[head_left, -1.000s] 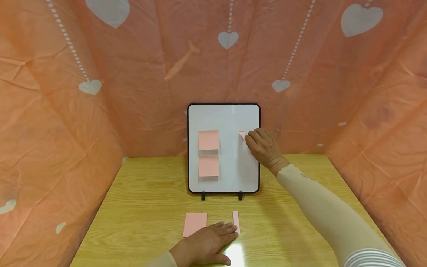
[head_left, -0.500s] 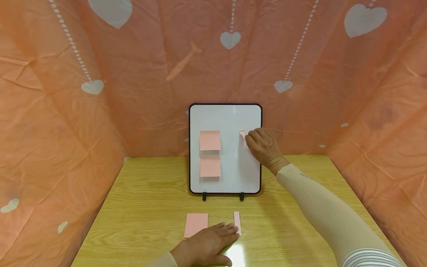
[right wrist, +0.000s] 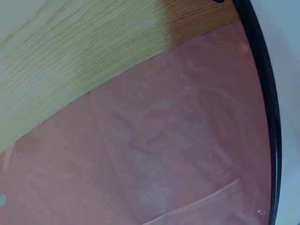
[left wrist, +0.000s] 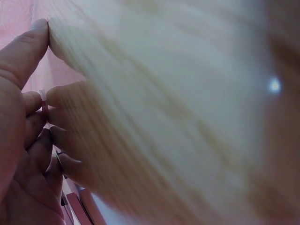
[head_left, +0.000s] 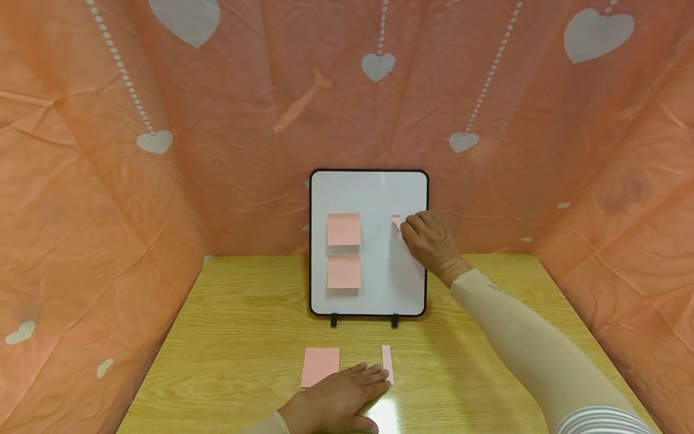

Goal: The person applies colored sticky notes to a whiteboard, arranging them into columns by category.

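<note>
A black-framed whiteboard (head_left: 374,289) stands upright on the table. My right hand (head_left: 432,244) is at its right side, fingers curled round a small pink paper strip (head_left: 396,220) whose upper end lies against the board. Two square pink notes, an upper one (head_left: 344,229) and a lower one (head_left: 344,272), are on the board's left half. My left hand (head_left: 338,401) lies flat, fingertips on a narrow pale pink strip (head_left: 387,360); the left wrist view shows this hand (left wrist: 23,136) against the tabletop. The right wrist view shows the board's frame (right wrist: 269,103) but no hand.
A square pink pad (head_left: 318,366) lies on the wooden table (head_left: 244,337), just beyond my left hand and partly behind it. Two black feet, left (head_left: 334,320) and right (head_left: 394,320), hold the board. Pink-orange cloth (head_left: 244,199) with pale hearts surrounds the table.
The head view has shifted slightly, so everything sits a little further right. At the board, the strip in my right hand looks slightly more bent; my left hand keeps its place on the table.
</note>
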Motion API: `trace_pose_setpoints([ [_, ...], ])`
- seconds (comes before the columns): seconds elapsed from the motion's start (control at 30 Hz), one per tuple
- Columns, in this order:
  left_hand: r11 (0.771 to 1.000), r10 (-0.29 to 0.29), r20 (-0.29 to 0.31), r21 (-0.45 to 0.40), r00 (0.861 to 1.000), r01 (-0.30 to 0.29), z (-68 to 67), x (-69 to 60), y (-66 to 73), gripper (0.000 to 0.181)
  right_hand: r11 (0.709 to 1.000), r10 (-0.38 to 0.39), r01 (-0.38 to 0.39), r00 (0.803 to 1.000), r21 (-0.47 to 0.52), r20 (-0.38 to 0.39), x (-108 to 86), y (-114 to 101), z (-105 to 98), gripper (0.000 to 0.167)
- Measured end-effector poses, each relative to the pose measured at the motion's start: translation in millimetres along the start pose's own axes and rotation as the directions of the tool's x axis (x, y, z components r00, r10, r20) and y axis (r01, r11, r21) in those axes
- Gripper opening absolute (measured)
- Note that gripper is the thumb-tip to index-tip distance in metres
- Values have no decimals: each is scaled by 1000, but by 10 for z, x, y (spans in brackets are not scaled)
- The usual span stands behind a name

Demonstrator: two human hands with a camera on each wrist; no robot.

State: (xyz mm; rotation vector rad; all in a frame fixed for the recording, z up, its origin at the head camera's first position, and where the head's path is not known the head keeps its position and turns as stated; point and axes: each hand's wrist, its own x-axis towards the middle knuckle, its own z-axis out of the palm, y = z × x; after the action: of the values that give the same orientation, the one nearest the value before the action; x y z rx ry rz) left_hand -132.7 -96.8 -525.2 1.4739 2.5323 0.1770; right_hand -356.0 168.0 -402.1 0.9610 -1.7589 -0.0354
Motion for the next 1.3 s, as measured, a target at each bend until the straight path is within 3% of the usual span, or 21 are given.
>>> trace_pose_setpoints([
  [0.6,1000,6,7,-8,1000,-6,2,24,-12,76,1000,6,-6,1000,12,13,-59,-31,37,15],
  [0.87,1000,21,-15,-3,1000,-21,12,34,-22,77,1000,10,-10,998,-5,66,-86,-53,39,12],
  [1.17,998,57,-27,40,998,-56,33,57,-48,77,999,-49,48,994,19,94,-117,-44,88,10],
  [1.3,995,79,-36,70,996,-76,41,69,-64,74,998,-68,68,988,2,141,-117,-37,87,11],
])
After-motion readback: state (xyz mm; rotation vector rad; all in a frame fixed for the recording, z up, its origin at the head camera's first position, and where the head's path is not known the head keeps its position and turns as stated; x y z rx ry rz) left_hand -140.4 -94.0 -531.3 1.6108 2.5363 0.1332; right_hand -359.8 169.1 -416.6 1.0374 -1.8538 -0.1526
